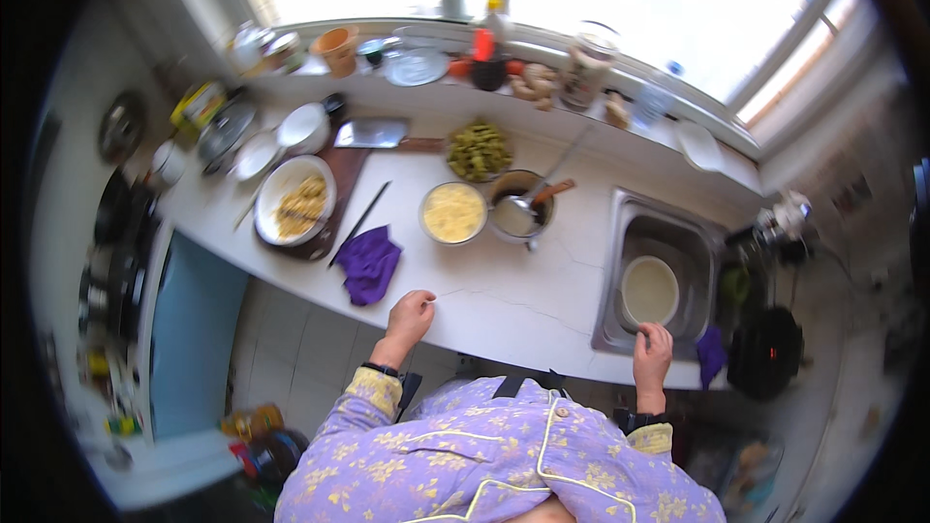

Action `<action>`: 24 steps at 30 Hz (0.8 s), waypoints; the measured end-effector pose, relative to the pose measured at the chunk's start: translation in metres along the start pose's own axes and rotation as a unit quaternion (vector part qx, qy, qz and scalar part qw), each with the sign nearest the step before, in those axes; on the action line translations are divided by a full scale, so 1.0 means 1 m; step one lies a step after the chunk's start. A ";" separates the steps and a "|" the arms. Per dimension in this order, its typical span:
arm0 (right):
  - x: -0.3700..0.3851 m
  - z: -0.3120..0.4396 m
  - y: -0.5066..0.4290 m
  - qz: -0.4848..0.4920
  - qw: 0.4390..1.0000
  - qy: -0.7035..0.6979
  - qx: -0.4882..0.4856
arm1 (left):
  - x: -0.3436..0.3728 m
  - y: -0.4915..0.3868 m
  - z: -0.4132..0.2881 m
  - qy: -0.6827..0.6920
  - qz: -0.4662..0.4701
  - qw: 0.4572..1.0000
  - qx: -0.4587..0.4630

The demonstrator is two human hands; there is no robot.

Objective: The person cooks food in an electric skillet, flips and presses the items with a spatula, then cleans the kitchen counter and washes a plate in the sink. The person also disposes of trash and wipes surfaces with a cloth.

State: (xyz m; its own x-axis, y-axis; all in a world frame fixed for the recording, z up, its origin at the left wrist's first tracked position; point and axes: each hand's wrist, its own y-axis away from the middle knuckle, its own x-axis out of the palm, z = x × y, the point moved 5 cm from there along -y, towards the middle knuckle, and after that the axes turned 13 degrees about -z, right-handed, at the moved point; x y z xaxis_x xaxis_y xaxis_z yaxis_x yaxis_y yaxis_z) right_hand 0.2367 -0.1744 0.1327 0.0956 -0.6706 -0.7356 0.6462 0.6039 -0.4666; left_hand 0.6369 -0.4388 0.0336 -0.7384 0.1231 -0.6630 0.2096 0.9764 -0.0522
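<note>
My left hand (411, 319) hovers at the front edge of the white counter (508, 319), loosely curled with nothing in it. A crumpled purple cloth (369, 266) lies just beyond it to the left. My right hand (654, 356) is over the front rim of the steel sink (607, 290), its fingers bent. Inside the sink sits a round pale bowl (650, 290), its near rim at my right fingertips; whether they touch it is unclear. Between my hands, farther back, stands a bowl of yellow shreds (454, 213). Beside it is a pot (514, 221) holding a ladle (524, 201).
A white bowl of yellow food (299, 203) rests on a brown cutting board (349, 167). Behind lie a cleaver (372, 134) and a plate of green vegetable pieces (479, 152). Dark chopsticks (369, 214) lie near the cloth. Bottles and jars (587, 69) line the windowsill.
</note>
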 end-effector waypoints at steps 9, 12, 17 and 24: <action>-0.051 -0.017 0.035 -0.074 0.992 0.048 0.095 | 0.074 -0.023 -0.092 0.042 0.176 0.974 0.136; -0.059 -0.038 0.034 -0.093 0.988 0.046 0.117 | 0.100 -0.016 -0.129 0.049 0.211 0.957 0.191; -0.068 -0.091 0.015 -0.119 0.983 -0.007 0.136 | 0.137 0.008 -0.178 0.047 0.225 0.949 0.214; -0.110 -0.199 -0.127 -0.225 0.962 -0.106 0.110 | 0.195 0.050 -0.270 -0.009 0.263 0.938 0.224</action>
State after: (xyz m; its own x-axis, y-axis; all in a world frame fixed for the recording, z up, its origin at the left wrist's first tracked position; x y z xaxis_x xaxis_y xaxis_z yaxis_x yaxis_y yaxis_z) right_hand -0.0068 -0.0917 0.1747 -0.0953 -0.9297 -0.3558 0.8000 0.1412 -0.5831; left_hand 0.3304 -0.3185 0.1034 -0.4464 0.5607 -0.6973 0.7943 0.6071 -0.0203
